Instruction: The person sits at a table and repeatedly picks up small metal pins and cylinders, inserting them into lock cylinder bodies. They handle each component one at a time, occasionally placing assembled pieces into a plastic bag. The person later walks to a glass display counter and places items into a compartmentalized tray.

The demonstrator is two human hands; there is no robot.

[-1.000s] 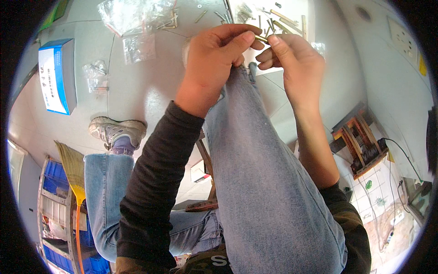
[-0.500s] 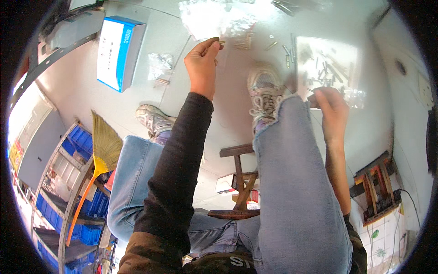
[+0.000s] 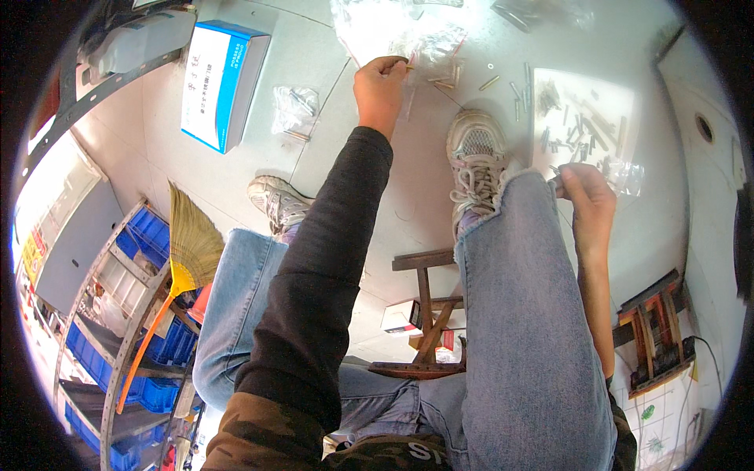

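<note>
My left hand is pinched on a small brass-coloured pin, whose end sticks out past the fingertips. Just beyond it lie clear plastic bags. Several loose brass pins are on the floor to its right. Beside my right knee, my right hand pinches a small dark metal pin between thumb and finger; most of it is hidden. Right behind that hand is a white sheet with many short metal pins scattered on it, and a small clear bag at its near corner.
A blue-and-white box and a small clear bag of parts lie on the floor at left. A broom leans by a metal shelf with blue bins. A wooden stool is below me; my shoes rest near the pins.
The whole view has shifted, so most things appear farther right. My left hand with the brass pin has moved slightly toward the clear bags. My right hand keeps its pinch beside the sheet.
</note>
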